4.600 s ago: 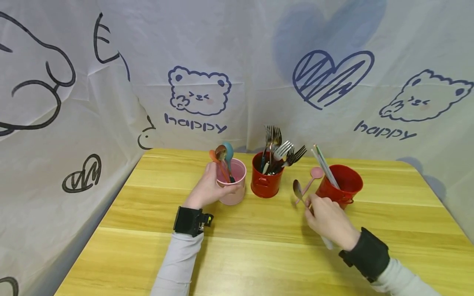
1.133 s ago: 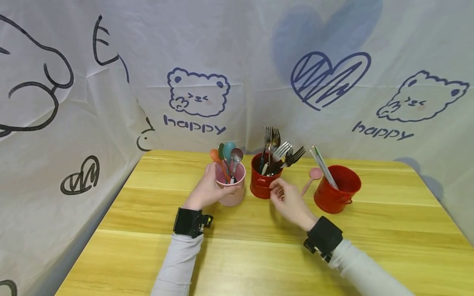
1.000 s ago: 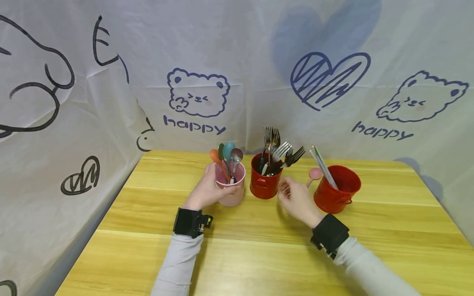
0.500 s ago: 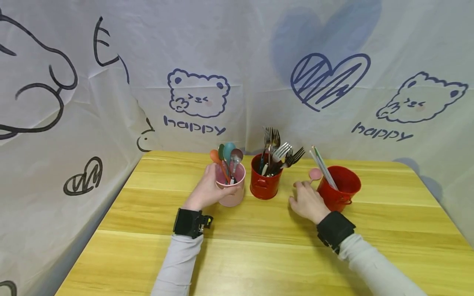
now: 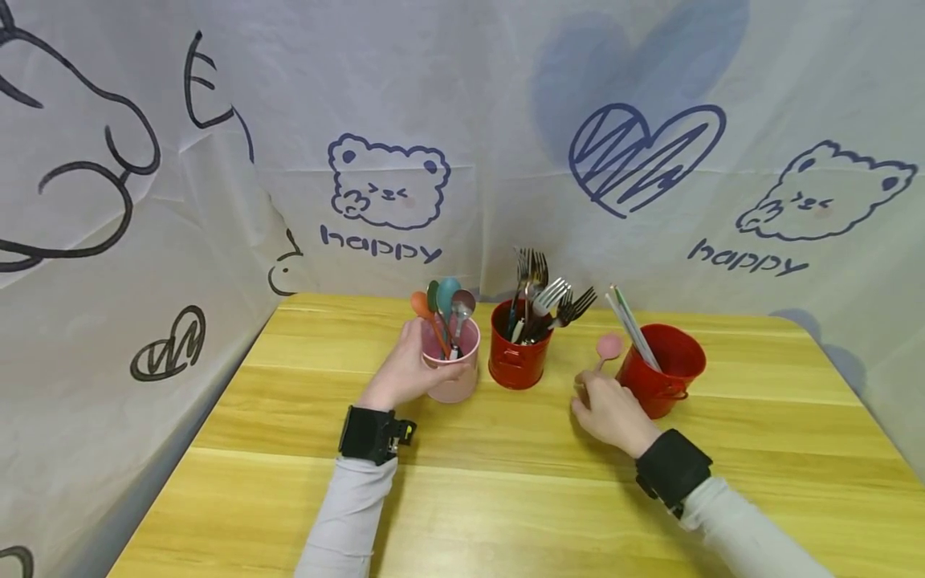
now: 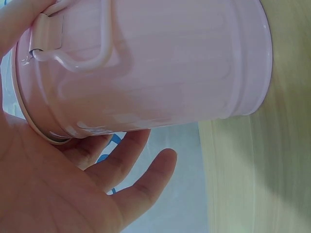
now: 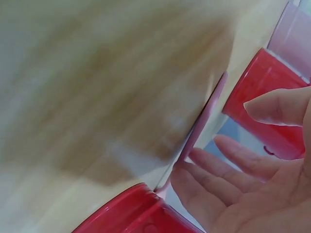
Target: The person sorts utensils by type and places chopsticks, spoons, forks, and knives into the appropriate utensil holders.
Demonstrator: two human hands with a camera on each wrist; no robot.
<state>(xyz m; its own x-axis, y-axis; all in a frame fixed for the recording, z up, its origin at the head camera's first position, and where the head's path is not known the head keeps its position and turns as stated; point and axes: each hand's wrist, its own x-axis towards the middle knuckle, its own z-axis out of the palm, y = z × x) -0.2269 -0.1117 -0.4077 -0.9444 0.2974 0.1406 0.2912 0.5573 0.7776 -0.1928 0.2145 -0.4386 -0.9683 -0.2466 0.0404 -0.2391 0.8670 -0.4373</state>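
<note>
My left hand (image 5: 403, 371) holds the pink bucket (image 5: 454, 387) by its rim, thumb in front and fingers around the far side. Several spoons (image 5: 449, 294) stand in that bucket, with orange, green, blue and metal bowls. Over the table on the right, my right hand (image 5: 614, 413) is at the handle of a pink spoon (image 5: 609, 346) lying flat. In the right wrist view, fingertips touch the pink spoon handle (image 7: 203, 121) while the thumb stays apart from it. Part of the handle is hidden by the hand in the head view.
A red bucket (image 5: 516, 369) full of forks (image 5: 552, 295) stands between the hands. Just right of the right hand, another red bucket (image 5: 675, 373) holds thin, pale sticks (image 5: 634, 327). A white cloth with drawings (image 5: 506, 201) hangs behind the wooden table (image 5: 491, 498).
A metal spoon went from my right hand into the pink bucket. The right hand then moved back right to the pink spoon, which has shifted slightly toward me. The left hand has stayed put.
</note>
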